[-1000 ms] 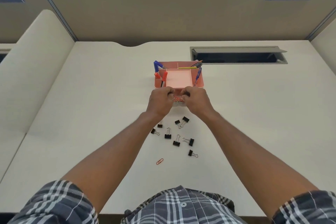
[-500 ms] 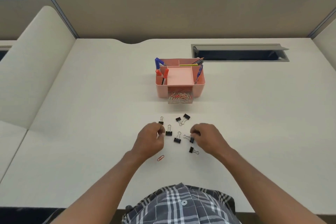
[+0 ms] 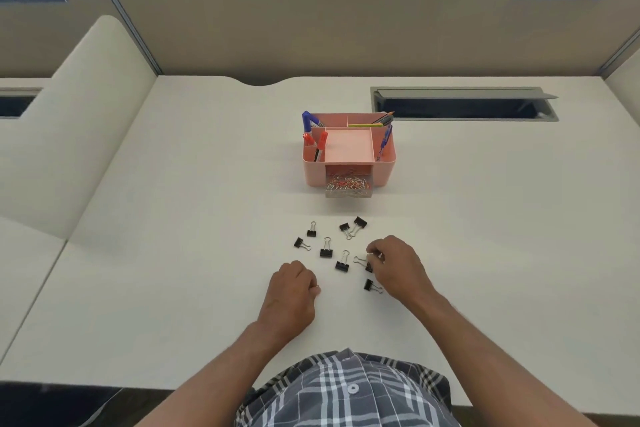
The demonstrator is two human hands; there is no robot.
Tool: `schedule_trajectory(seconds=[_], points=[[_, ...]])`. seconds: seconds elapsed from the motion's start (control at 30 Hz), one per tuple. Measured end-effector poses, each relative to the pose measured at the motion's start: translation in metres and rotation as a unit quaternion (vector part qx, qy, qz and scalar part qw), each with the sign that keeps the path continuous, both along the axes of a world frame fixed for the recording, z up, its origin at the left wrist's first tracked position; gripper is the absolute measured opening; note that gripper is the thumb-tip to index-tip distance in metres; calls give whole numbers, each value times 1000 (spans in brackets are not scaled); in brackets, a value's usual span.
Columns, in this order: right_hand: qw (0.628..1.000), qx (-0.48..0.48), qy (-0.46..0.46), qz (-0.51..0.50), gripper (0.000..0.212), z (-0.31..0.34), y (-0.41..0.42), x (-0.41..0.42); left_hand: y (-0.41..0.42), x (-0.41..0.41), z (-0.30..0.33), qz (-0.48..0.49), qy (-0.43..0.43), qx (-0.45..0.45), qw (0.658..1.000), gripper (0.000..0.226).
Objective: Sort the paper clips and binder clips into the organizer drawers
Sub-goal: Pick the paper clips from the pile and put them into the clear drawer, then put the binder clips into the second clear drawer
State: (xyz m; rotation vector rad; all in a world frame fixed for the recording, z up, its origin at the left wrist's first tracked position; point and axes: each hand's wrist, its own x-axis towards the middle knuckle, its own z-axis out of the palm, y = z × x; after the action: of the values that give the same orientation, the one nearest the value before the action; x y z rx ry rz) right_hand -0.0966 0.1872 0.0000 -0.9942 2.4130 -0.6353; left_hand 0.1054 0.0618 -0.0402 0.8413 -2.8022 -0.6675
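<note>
A pink organizer [image 3: 385,173] stands mid-desk. Its clear drawer [image 3: 349,193] is pulled out at the front and holds a heap of coloured paper clips [image 3: 348,182]. Several black binder clips [image 3: 326,251] lie scattered on the desk in front of it. My right hand [image 3: 394,267] pinches one binder clip [image 3: 367,266] at the right of the group, and its wire handle sticks out to the left. Another binder clip [image 3: 370,285] lies just below that hand. My left hand [image 3: 292,291] is curled on the desk, fingertips pinching a small paper clip [image 3: 316,286] that is mostly hidden.
Pens, pencils and markers stand in the organizer's top compartments [image 3: 313,139]. An open cable slot [image 3: 464,104] is set into the desk at the back right. Partition walls [image 3: 311,28] close the back, and a curved divider [image 3: 69,135] stands at the left.
Both hands left the drawer and came down to the scattered clips. The left hand moved back over the orange paper clip, which now is covered. The right hand closed on a binder clip.
</note>
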Motion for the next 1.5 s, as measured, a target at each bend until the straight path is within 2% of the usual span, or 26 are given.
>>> schedule_trajectory(seconds=[0.2,0.33,0.47,0.6,0.67,0.77,0.9,1.07,1.2,1.3,1.4,1.5], points=[[998,-18,45,40,43,-8,-6,-7,-1,-10,-2,-4,-4,-9,1000,13],[992,13,74,99,48,-24,-3,-12,-6,-13,-2,-10,-3,-6,1000,14],[993,15,47,106,55,-32,1,-13,-14,-23,9,34,8,88,995,17],[994,6,39,103,57,-35,3,-14,-34,-58,40,70,108,138,982,11],[994,0,37,101,57,-35,4,-15,-47,-85,62,73,163,133,975,7],[994,-6,34,99,57,-35,3,-15,-69,-126,87,56,197,107,973,7],[995,-9,24,95,58,-35,3,-15,-85,-164,93,50,172,74,981,9],[995,-10,24,94,57,-36,2,-16,-81,-172,87,21,131,29,991,14],[996,-23,9,80,58,-36,2,-15,-78,-160,81,12,186,1,982,26],[998,-54,1,41,60,-27,-3,-19,-79,-143,72,62,200,4,978,57],[995,-76,-65,-26,70,-17,-14,-28,-80,-124,65,128,158,91,975,81],[981,-118,-130,-77,88,-4,-30,-42,-87,-116,57,139,94,145,975,97]])
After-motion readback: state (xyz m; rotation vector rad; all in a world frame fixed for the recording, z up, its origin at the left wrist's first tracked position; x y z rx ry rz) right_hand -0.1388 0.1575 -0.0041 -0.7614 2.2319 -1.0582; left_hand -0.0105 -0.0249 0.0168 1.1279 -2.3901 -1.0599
